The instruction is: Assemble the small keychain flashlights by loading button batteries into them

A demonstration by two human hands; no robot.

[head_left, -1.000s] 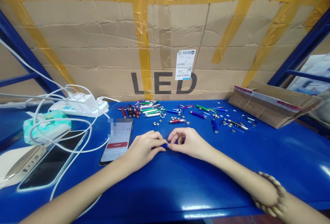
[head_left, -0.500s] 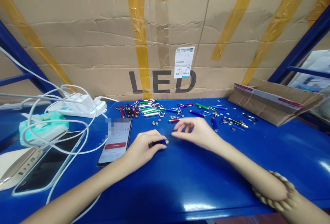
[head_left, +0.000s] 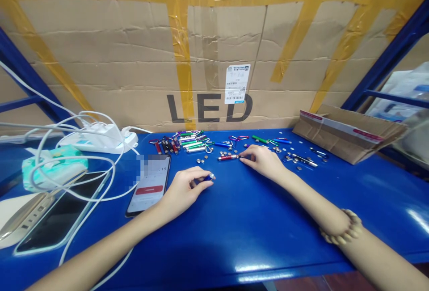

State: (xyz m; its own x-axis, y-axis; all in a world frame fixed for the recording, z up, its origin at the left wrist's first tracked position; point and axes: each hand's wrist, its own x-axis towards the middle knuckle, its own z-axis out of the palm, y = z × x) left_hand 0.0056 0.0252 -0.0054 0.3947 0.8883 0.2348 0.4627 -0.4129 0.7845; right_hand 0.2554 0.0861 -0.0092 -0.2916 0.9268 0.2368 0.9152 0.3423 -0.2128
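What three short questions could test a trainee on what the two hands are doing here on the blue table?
1. True or false: the left hand holds a small blue flashlight.
2. Choose one: the fingertips of the right hand are at the end of A) a red flashlight, B) a screwdriver, C) a cup.
3. Fill in the missing word: the phone lies flat on the blue table, on the person's own ___ of the left hand.

Key: 1 true; 2 A; 3 left.
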